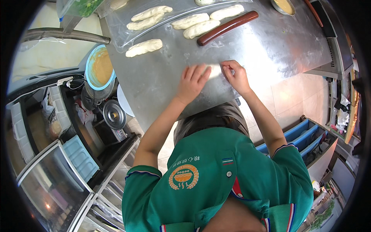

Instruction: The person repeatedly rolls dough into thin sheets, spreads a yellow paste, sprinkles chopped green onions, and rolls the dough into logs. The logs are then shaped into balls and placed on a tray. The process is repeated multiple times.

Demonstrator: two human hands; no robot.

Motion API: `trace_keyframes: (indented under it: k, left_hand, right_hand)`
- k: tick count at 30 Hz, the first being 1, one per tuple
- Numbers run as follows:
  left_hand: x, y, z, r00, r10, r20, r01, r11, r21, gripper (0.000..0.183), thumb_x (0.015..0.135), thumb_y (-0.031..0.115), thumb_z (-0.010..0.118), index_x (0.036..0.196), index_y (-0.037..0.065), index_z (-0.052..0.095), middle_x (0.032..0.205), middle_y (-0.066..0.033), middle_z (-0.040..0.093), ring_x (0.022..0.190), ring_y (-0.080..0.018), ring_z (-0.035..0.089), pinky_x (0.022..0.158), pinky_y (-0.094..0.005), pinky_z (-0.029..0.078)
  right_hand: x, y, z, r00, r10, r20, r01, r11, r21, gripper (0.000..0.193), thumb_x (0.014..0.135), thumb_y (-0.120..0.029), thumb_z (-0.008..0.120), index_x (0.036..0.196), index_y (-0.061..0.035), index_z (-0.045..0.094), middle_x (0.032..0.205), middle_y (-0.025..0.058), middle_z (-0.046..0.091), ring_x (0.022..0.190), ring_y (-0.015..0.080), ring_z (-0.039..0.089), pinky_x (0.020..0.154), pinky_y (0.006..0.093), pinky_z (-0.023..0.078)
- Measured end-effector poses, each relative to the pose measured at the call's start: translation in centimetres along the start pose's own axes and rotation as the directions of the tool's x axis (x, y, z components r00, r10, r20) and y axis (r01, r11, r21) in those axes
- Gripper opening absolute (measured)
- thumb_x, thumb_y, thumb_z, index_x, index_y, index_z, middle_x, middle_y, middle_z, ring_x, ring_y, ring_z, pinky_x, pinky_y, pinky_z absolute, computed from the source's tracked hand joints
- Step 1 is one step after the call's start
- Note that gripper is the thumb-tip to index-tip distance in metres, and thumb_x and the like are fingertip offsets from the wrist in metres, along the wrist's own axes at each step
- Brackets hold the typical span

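Observation:
A pale piece of dough (pixel 215 71), slightly blurred, lies on the metal table (pixel 154 83) between my hands. My left hand (pixel 192 80) is at its left end, palm down with fingers apart and the thumb side against the dough. At the right end, the bent fingers and thumb of my right hand (pixel 236 75) pinch the dough. Beyond my hands, a dark red rolling pin (pixel 228 28) lies aslant. To its left are several shaped dough pieces (pixel 201 28), and another dough strip (pixel 144 48) rests alone nearer the table's left edge.
Clear plastic sheeting (pixel 119 29) covers the far left of the table. A metal bowl (pixel 284 7) with yellowish filling stands far right. Beside the left edge are a blue basin (pixel 89 69) of brownish paste and a lidded metal pot (pixel 114 115). Blue bins (pixel 305 135) stand at my right.

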State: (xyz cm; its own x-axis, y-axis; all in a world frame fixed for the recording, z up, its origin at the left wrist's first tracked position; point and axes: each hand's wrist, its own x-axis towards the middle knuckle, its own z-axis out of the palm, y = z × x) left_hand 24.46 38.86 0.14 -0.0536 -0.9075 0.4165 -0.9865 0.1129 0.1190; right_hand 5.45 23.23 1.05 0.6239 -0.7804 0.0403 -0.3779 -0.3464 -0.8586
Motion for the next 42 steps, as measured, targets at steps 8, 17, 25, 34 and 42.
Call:
trace_keyframes:
  k: [8,17,25,34,42]
  left_hand:
    - [-1.0,0.3,-0.3,0.954,-0.286,0.086,0.299,0.912,-0.282,0.074,0.084,0.028,0.076,0.150,0.009,0.047,0.159,-0.0159,0.038,0.141,-0.0384,0.041,0.115,-0.0584,0.034]
    - [-3.3,1.6,0.3,0.833,-0.552,0.025,0.535,0.795,-0.286,0.058,0.085,0.003,0.063,0.143,0.008,0.055,0.138,-0.0174,0.056,0.123,-0.0373,0.055,0.102,-0.0525,0.045]
    - [-2.2,-0.3,1.7,0.378,-0.850,0.366,0.766,0.066,-0.640,0.015,0.091,0.006,0.070,0.101,-0.004,0.075,0.080,-0.0084,0.069,0.067,-0.0152,0.064,0.061,-0.0306,0.050]
    - [1.2,-0.4,1.6,0.369,-0.621,0.692,0.818,-0.137,-0.559,0.015,0.091,0.003,0.067,0.103,-0.001,0.076,0.084,-0.0016,0.072,0.073,-0.0083,0.063,0.065,-0.0257,0.049]
    - [3.5,0.9,0.5,0.467,-0.499,0.730,0.492,-0.540,-0.683,0.028,0.089,-0.001,0.062,0.117,0.001,0.064,0.103,-0.0060,0.070,0.086,-0.0139,0.067,0.074,-0.0293,0.054]
  right_hand:
    - [-0.4,-0.1,1.1,0.982,-0.189,-0.003,0.186,0.971,-0.148,0.033,0.085,0.003,0.067,0.117,-0.0029,0.069,0.108,0.0118,0.068,0.094,0.0301,0.067,0.080,0.0386,0.056]
    - [2.6,1.9,0.3,0.978,-0.095,0.184,0.119,0.985,-0.122,0.026,0.084,0.000,0.072,0.110,-0.0033,0.075,0.105,0.0112,0.073,0.092,0.0244,0.070,0.083,0.0360,0.058]
    - [2.7,3.5,-0.5,0.896,0.243,0.372,-0.372,0.869,0.328,0.017,0.091,-0.006,0.076,0.107,0.0002,0.078,0.090,0.0050,0.076,0.079,0.0105,0.067,0.075,0.0279,0.056]
    - [4.0,3.2,2.2,0.876,0.013,0.481,-0.132,0.968,0.214,0.014,0.085,-0.004,0.076,0.098,-0.0010,0.079,0.083,0.0095,0.077,0.074,0.0111,0.066,0.072,0.0289,0.055]
    - [4.1,-6.2,-3.0,0.919,-0.147,0.365,0.244,0.941,-0.236,0.008,0.078,-0.006,0.072,0.084,-0.0057,0.076,0.081,0.0059,0.073,0.080,0.0211,0.066,0.073,0.0359,0.052]
